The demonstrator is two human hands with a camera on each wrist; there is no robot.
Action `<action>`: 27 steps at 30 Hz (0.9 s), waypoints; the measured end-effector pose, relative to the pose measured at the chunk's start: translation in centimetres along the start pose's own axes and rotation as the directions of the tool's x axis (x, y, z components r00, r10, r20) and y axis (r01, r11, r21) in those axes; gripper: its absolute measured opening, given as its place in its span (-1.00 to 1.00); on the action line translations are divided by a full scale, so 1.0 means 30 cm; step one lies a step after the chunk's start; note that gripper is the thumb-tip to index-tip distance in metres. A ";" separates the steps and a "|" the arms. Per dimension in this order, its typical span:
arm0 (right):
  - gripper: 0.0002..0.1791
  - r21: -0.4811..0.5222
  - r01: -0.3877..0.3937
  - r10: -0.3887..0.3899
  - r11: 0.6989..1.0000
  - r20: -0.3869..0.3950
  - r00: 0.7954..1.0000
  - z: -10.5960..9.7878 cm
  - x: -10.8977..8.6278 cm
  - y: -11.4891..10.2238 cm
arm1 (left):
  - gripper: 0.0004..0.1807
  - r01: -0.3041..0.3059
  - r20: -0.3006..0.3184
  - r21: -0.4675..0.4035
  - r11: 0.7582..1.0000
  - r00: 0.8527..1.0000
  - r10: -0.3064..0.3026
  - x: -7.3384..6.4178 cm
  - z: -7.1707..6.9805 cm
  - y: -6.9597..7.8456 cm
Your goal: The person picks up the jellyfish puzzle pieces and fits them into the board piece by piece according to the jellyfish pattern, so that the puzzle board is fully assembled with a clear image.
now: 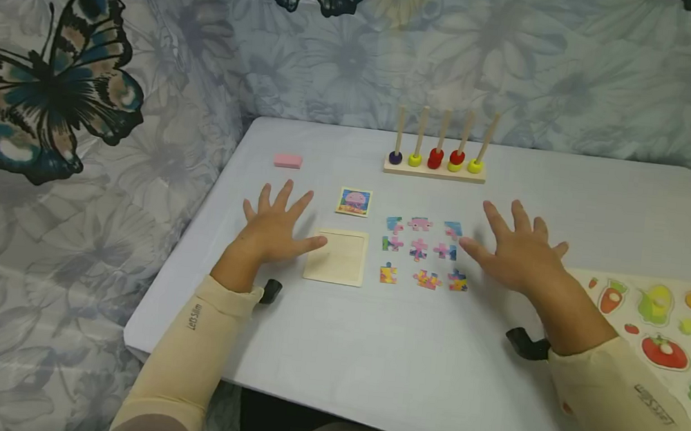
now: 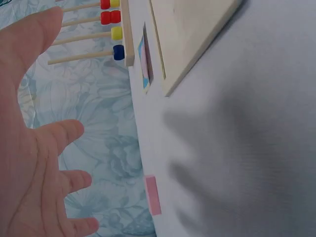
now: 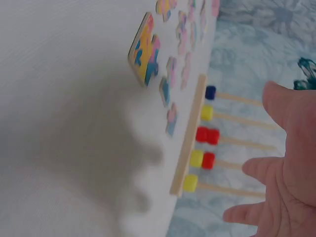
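My left hand (image 1: 271, 233) is held above the table with fingers spread, its thumb over the left edge of a shallow wooden puzzle tray (image 1: 341, 260). In the left wrist view its palm and the shadow beneath show it apart from the table. My right hand (image 1: 519, 256), also spread and holding nothing, hovers to the right of several jigsaw pieces (image 1: 419, 245). Those pieces lie separately in three rows, pink, blue and yellow. Behind the tray lies a small picture card (image 1: 354, 202) with a pink figure on blue.
A wooden peg stand (image 1: 434, 172) with coloured beads stands at the back. A pink block (image 1: 288, 161) lies at the back left. On the right, a sheet of vegetable pictures (image 1: 631, 298) lies partly under my right forearm. Patterned cloth (image 1: 346, 77) hangs behind the table.
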State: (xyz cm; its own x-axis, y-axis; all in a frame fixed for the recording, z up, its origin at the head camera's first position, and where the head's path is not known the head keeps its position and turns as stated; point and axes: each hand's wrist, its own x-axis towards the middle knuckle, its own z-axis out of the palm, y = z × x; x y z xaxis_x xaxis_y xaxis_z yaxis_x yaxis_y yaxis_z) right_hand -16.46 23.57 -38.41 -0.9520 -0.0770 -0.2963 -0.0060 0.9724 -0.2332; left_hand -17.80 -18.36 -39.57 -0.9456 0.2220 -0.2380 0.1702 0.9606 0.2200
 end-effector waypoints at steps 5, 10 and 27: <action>0.13 -0.018 0.032 -0.030 0.999 0.078 0.997 0.019 0.069 -0.084 | 0.13 -0.017 0.011 -0.008 1.000 1.000 0.017 -0.005 0.020 -0.008; 0.01 -0.045 0.070 -0.064 0.997 0.121 0.991 0.046 0.150 -0.181 | 0.12 -0.039 0.026 -0.003 0.999 0.999 0.039 -0.006 0.045 -0.016; -0.55 -0.152 0.263 -0.263 0.953 0.021 0.964 0.093 0.286 -0.369 | -0.31 -0.254 0.070 -0.080 0.964 0.963 0.260 -0.008 0.086 -0.045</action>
State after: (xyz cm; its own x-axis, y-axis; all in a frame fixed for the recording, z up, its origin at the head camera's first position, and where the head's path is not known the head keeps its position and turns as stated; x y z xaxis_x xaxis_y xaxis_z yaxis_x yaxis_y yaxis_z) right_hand -23.70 11.54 -40.96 -0.9101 -0.3349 -0.2439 -0.3029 0.9395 -0.1597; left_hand -17.07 -19.28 -42.26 -0.8468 0.4754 -0.2387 0.3823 0.8558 0.3485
